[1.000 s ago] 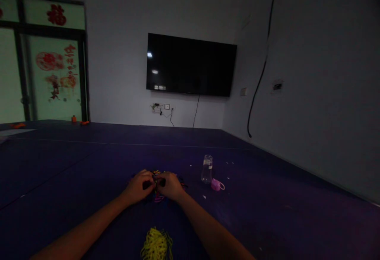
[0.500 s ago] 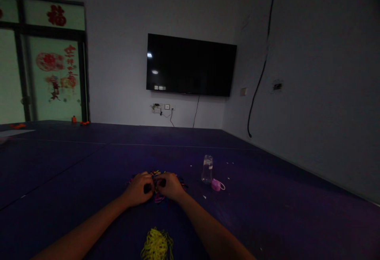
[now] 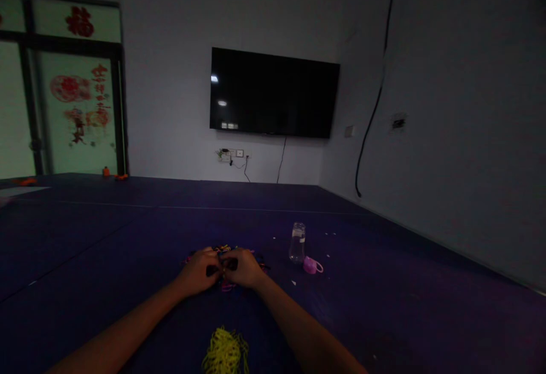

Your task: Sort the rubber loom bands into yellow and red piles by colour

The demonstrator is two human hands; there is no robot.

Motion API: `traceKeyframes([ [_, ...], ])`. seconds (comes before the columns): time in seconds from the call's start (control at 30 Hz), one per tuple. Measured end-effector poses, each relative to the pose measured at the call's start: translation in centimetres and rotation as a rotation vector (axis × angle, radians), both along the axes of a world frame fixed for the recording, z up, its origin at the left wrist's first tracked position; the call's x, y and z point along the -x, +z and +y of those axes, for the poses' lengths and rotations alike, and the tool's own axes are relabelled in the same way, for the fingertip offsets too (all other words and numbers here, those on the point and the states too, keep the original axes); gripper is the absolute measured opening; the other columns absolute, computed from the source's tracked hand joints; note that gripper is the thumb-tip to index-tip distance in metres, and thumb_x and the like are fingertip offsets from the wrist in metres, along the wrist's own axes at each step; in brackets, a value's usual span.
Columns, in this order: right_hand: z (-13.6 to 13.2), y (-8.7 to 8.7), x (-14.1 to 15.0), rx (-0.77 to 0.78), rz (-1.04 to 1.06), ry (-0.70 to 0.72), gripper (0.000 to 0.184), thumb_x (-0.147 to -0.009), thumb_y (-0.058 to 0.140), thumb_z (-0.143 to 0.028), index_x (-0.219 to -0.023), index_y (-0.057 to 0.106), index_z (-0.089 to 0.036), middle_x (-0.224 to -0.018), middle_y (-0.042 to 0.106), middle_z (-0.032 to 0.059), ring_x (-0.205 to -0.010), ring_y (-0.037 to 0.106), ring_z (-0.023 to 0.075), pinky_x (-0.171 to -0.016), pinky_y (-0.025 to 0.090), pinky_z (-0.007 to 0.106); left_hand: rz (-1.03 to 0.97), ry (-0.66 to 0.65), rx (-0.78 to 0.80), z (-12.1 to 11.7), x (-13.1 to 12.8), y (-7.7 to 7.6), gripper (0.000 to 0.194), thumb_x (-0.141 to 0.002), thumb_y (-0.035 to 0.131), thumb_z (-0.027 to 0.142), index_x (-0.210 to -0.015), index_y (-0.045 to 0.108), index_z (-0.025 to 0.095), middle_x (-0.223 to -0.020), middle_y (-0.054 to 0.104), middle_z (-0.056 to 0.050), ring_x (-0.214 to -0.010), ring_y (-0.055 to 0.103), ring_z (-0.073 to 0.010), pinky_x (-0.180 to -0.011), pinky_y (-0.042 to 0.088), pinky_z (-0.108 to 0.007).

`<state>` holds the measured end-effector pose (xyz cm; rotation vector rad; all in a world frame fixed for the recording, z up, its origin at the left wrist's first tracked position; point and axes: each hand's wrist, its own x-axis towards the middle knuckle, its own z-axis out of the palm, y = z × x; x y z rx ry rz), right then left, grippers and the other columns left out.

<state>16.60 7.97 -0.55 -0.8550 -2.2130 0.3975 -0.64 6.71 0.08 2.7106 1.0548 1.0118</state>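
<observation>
Both my hands rest on a small heap of mixed-colour bands point(image 3: 226, 284) on the dark purple surface point(image 3: 384, 305). My left hand point(image 3: 198, 272) and my right hand point(image 3: 243, 267) meet fingertip to fingertip, fingers curled in a pinch on strands of the heap. What exactly they pinch is too dark and small to name. A separate pile of yellow bands point(image 3: 225, 352) lies nearer me, between my forearms.
A clear bottle point(image 3: 297, 242) stands to the right of my hands, its pink cap point(image 3: 312, 265) lying beside it. A black wall screen point(image 3: 273, 93) hangs ahead, sockets and cables below it. A glass door with red decorations point(image 3: 77, 101) is at left.
My hands stay on the heap, with only small finger movements. The view has barely shifted.
</observation>
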Motion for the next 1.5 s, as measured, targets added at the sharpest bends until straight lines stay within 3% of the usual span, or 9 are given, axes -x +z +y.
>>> traceKeyframes([
  [0.17,-0.3,0.4,0.0,0.007,-0.023,0.027,0.017,-0.066,0.056,-0.009,-0.074,0.067,-0.019,-0.069,0.068,-0.0026,-0.064,0.062,0.0127,-0.057,0.041,0.017,0.013,0.038,0.002,0.2,0.0,-0.2,0.016,-0.069,0.058,0.007,-0.065,0.067,0.019,-0.075,0.066,-0.003,-0.079,0.058,-0.0197,-0.069,0.042,-0.028],
  [0.53,-0.4,0.4,0.2,0.045,0.045,-0.024,0.035,-0.065,0.051,-0.003,-0.088,0.071,-0.021,-0.075,0.070,-0.0012,-0.065,0.063,0.0133,-0.059,0.044,0.019,0.014,0.059,0.004,0.1,0.1,0.0,0.011,-0.067,0.062,0.010,-0.066,0.066,0.020,-0.073,0.066,-0.003,-0.078,0.058,-0.0203,-0.069,0.043,-0.028],
  [0.77,0.1,0.1,0.1,0.073,0.128,-0.069,0.035,-0.065,0.053,-0.006,-0.091,0.071,-0.020,-0.078,0.071,0.0006,-0.070,0.065,0.0149,-0.063,0.047,0.021,-0.029,0.073,0.040,0.0,0.1,0.1,0.010,-0.063,0.067,0.012,-0.067,0.063,0.020,-0.077,0.066,-0.002,-0.081,0.059,-0.0209,-0.071,0.044,-0.028],
  [1.03,0.5,-0.6,0.4,0.089,0.308,-0.165,0.030,-0.074,0.050,-0.014,-0.094,0.071,-0.019,-0.080,0.072,0.0025,-0.067,0.064,0.0151,-0.061,0.050,0.024,0.005,0.061,0.055,0.1,0.1,0.1,0.010,-0.071,0.063,0.015,-0.077,0.069,0.021,-0.086,0.068,-0.004,-0.086,0.059,-0.0221,-0.076,0.044,-0.031],
  [1.23,0.9,-0.7,0.2,0.066,0.312,-0.197,0.024,-0.077,0.051,-0.016,-0.089,0.072,-0.018,-0.076,0.071,0.0037,-0.069,0.063,0.0158,-0.062,0.050,0.024,0.040,0.101,0.064,0.1,0.1,0.2,0.010,-0.071,0.060,0.012,-0.069,0.066,0.021,-0.078,0.066,-0.003,-0.082,0.058,-0.0222,-0.070,0.042,-0.029],
  [1.4,0.7,-0.7,0.1,0.054,0.308,-0.205,0.025,-0.076,0.051,-0.013,-0.091,0.070,-0.017,-0.077,0.070,0.0037,-0.064,0.062,0.0143,-0.059,0.049,0.023,-0.023,0.065,0.049,-0.1,0.0,0.4,0.014,-0.071,0.056,0.008,-0.069,0.063,0.020,-0.084,0.064,-0.004,-0.086,0.057,-0.0215,-0.074,0.043,-0.029],
  [1.5,0.2,-0.3,0.0,-0.016,0.288,-0.203,0.025,-0.074,0.052,-0.009,-0.089,0.070,-0.018,-0.080,0.069,0.0040,-0.069,0.061,0.0149,-0.065,0.048,0.024,-0.116,0.069,0.039,0.1,0.0,0.6,0.013,-0.075,0.053,0.011,-0.071,0.062,0.020,-0.088,0.063,-0.004,-0.090,0.056,-0.0215,-0.080,0.044,-0.032],
])
